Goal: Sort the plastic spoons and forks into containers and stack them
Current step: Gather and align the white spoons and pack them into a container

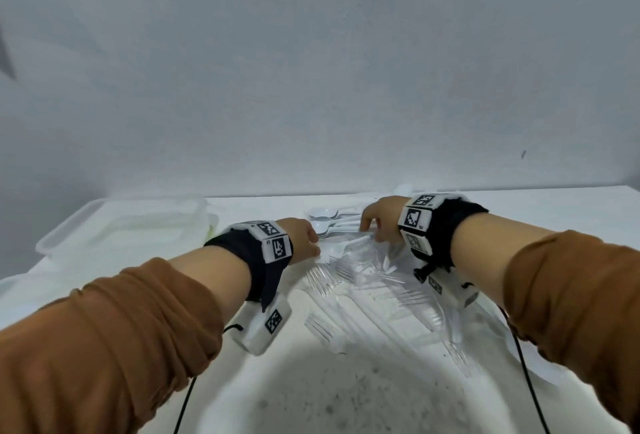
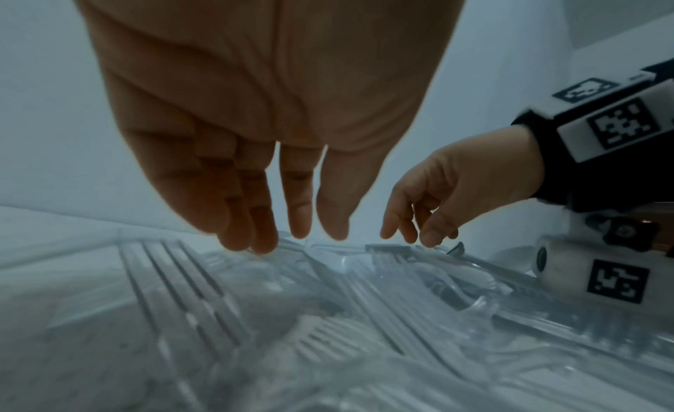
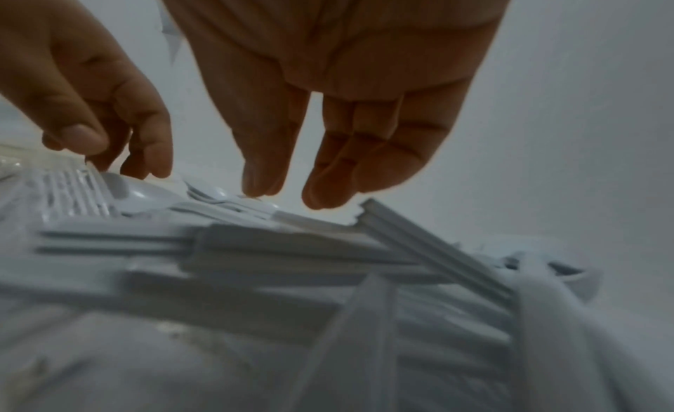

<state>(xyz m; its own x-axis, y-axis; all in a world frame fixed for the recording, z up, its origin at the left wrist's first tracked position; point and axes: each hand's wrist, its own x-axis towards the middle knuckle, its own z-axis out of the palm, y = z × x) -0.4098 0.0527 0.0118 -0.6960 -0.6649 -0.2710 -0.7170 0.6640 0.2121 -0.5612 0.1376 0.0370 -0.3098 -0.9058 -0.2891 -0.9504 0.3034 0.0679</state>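
A loose pile of clear plastic forks (image 1: 381, 290) covers the white table in front of me. Several white spoons (image 1: 327, 222) lie together just behind it. My left hand (image 1: 313, 246) reaches down at the pile's far left edge. Its fingers (image 2: 255, 234) hang straight, with the tips touching the utensils and nothing between thumb and fingers. My right hand (image 1: 369, 231) hovers opposite, a little to the right. Its fingertips (image 3: 321, 197) sit just over white spoon handles (image 3: 233, 208) and hold nothing. Both hands appear in each wrist view, close together.
Clear plastic containers (image 1: 121, 225) with lids stand at the back left of the table, against a plain grey wall. Forks spread toward the right edge (image 1: 460, 354). Black cables run from both wrist cameras down toward me.
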